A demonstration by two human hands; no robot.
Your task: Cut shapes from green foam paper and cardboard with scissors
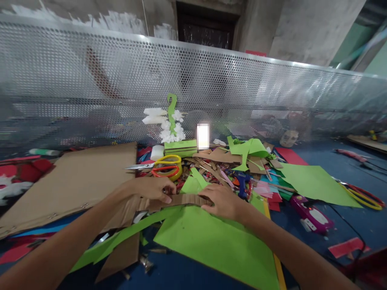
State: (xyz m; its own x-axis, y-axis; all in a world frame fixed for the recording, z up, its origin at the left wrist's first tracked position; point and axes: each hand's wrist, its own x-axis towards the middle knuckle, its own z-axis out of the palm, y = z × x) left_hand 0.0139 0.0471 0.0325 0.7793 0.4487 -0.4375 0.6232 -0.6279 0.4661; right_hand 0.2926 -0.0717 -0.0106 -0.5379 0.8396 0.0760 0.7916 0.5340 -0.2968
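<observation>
A narrow strip of brown cardboard (186, 199) lies crosswise between my two hands. My left hand (152, 188) is closed on the strip toward its left end, the fingers curled over it. Gripping the right end is my right hand (220, 201), its fingers bent down around the edge. Beneath the strip spreads a sheet of green paper (211, 241). A long green paper strip (127, 233) curves out to the lower left, under my left forearm. Just beyond my left hand are scissors (166, 166) with yellow and red handles.
A large cardboard sheet (75, 181) lies at left. Paper and cardboard scraps pile up ahead, with a blue glue gun (242, 183) among them. Rightward are a purple power box (311, 215) with a cord and more scissors (364, 195). A perforated metal panel (136, 80) borders the back.
</observation>
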